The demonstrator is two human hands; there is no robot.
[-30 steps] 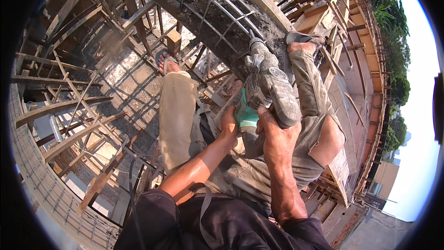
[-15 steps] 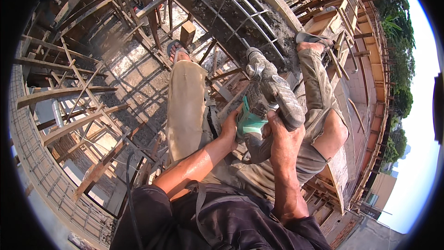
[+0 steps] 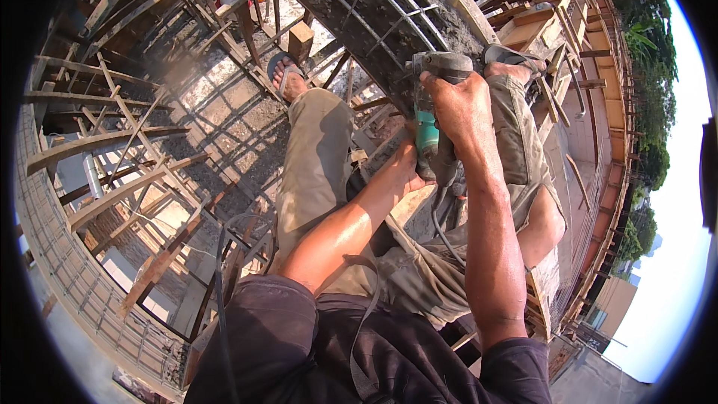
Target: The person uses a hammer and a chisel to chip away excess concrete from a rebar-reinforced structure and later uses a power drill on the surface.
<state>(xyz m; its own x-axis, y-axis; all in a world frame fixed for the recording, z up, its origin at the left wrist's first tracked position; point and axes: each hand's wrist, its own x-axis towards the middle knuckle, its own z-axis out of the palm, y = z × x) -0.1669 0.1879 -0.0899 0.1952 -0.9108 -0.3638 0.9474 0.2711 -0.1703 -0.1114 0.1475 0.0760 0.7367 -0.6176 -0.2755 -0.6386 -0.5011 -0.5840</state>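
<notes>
A rotary hammer drill point(image 3: 428, 131) with a green body and dusty dark housing is held between my hands, beside the rebar cage. My right hand point(image 3: 460, 108) wraps over its upper part, with the thumb at the dark housing. At the lower side of the green body, my left hand point(image 3: 411, 168) grips it, its fingers partly hidden behind the tool. The front and any bit are out of sight. A dark cable point(image 3: 440, 224) hangs from the drill toward my lap. Just ahead, the steel rebar point(image 3: 389, 19) lies in a rough concrete beam trough.
My sandalled feet point(image 3: 288, 78) stand wide apart at the beam. Left and below are wooden props point(image 3: 105, 146) and crossed timbers over a lower floor. A square timber post point(image 3: 301, 37) stands by the left foot. Wooden formwork point(image 3: 613, 142) runs along the right, with trees beyond.
The drill has moved forward and swung more upright, its front now hidden. My right hand has gone up and forward with it, and my left hand has shifted forward. The cable now shows.
</notes>
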